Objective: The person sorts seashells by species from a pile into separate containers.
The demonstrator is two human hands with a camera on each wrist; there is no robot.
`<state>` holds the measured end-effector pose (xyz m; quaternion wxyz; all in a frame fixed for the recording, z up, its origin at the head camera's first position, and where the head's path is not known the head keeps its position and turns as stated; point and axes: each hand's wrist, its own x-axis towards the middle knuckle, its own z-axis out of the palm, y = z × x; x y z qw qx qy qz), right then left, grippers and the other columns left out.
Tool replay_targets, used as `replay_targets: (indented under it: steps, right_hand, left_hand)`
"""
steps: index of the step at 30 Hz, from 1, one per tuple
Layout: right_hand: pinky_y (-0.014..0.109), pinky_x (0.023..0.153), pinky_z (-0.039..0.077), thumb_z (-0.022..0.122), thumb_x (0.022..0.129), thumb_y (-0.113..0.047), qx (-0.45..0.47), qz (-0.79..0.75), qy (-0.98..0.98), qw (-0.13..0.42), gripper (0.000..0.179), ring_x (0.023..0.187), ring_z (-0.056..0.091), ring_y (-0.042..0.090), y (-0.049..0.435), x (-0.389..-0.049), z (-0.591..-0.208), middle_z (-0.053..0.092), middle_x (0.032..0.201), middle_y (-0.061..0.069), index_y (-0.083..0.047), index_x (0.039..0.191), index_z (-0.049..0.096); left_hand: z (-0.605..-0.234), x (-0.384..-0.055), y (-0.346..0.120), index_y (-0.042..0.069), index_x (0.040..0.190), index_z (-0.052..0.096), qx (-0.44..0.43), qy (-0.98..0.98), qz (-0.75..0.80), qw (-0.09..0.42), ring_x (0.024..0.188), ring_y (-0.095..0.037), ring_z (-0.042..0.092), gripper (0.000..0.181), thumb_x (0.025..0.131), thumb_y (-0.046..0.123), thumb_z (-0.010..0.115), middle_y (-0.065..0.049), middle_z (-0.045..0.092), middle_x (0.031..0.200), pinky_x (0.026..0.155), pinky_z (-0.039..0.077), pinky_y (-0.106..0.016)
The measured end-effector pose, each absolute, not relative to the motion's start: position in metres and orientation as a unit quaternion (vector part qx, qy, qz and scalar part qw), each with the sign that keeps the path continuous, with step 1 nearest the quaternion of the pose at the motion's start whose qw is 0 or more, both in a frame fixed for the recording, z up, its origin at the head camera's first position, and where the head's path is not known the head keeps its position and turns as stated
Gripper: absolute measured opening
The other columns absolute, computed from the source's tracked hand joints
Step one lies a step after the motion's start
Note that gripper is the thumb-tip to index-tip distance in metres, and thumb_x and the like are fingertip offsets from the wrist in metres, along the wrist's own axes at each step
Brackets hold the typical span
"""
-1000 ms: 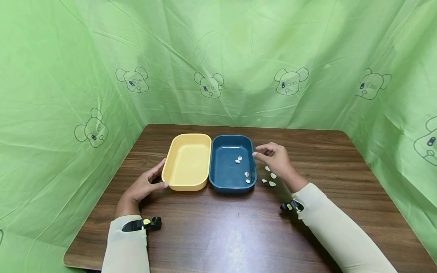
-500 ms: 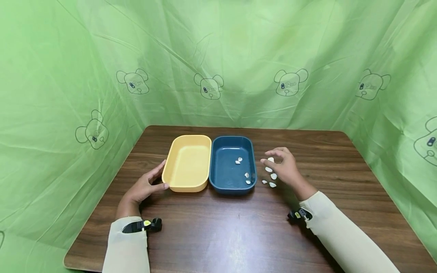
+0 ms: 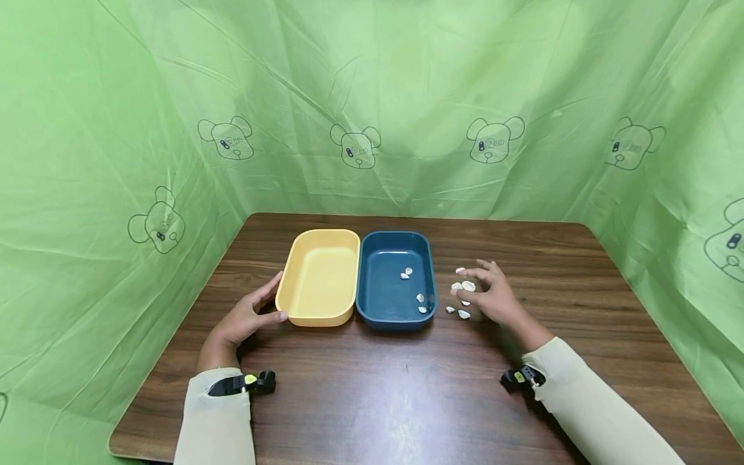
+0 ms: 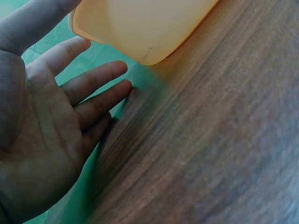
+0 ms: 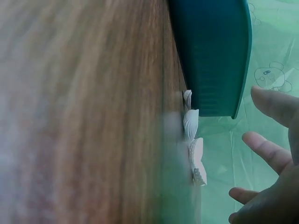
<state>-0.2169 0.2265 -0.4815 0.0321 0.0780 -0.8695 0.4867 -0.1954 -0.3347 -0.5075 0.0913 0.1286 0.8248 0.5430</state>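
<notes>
My left hand (image 3: 247, 320) rests against the left side of a yellow tray (image 3: 318, 321), thumb near its front corner. Its fingers look extended in the left wrist view, close to the tray's wall (image 4: 140, 32). Just right of the blue tray (image 3: 395, 321), my right hand (image 3: 494, 297) hovers over several white seashells (image 3: 464, 314) on the table, fingers spread and holding nothing. Those fingers partly cover some of the shells. In the right wrist view a row of ridged shells (image 5: 190, 124) lies below the fingertips. Several more shells (image 3: 420, 298) are inside the blue tray.
The two trays stand side by side on a brown wood-grain table (image 3: 349, 400). Behind it and along both sides hangs a green curtain (image 3: 407, 77) printed with bear faces. Black straps with small cameras (image 3: 264, 382) circle both wrists.
My right hand has moved from the blue tray's right rim rightward and down over the loose shells, its fingers spreading wider. The left hand and both trays have stayed in place.
</notes>
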Motion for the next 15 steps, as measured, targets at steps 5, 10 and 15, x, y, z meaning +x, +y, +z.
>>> replay_targets:
  steps: [5, 10, 15]
  right_hand:
    - [0.083, 0.127, 0.004, 0.09, 0.09, -0.021, 0.085, 0.481, -0.873, -0.005, 0.054, 0.165, 0.007, 0.062, 0.231, -0.214, -0.484, 0.03, 0.171, 0.04, 0.003, 0.135, 0.073]
    - [0.085, 0.125, -0.001, 0.091, 0.088, -0.022, 0.075, 0.501, -0.861, -0.042, 0.057, 0.164, -0.004, 0.064, 0.234, -0.211, -0.489, 0.022, 0.176, 0.037, 0.002, 0.136, 0.072]
    - [0.082, 0.126, -0.007, 0.092, 0.088, -0.018, 0.069, 0.523, -0.848, -0.054, 0.053, 0.165, -0.009, 0.061, 0.236, -0.21, -0.497, 0.017, 0.178, 0.035, 0.003, 0.132, 0.073]
  left_hand:
    - [-0.507, -0.195, -0.335, 0.027, 0.176, 0.025, 0.126, 0.825, 0.543, 0.093, 0.161, -0.019, 0.036, 0.097, 0.099, 0.016, 0.082, -0.014, 0.032, 0.179, 0.112, 0.035, -0.006]
    - [-0.507, -0.196, -0.334, 0.026, 0.176, 0.024, 0.126, 0.825, 0.543, 0.095, 0.165, -0.041, 0.027, 0.097, 0.099, 0.016, 0.082, -0.014, 0.03, 0.18, 0.112, 0.036, -0.007]
    - [-0.508, -0.196, -0.335, 0.026, 0.176, 0.024, 0.128, 0.825, 0.542, 0.094, 0.165, -0.042, 0.027, 0.097, 0.099, 0.016, 0.082, -0.015, 0.031, 0.179, 0.111, 0.036, -0.007]
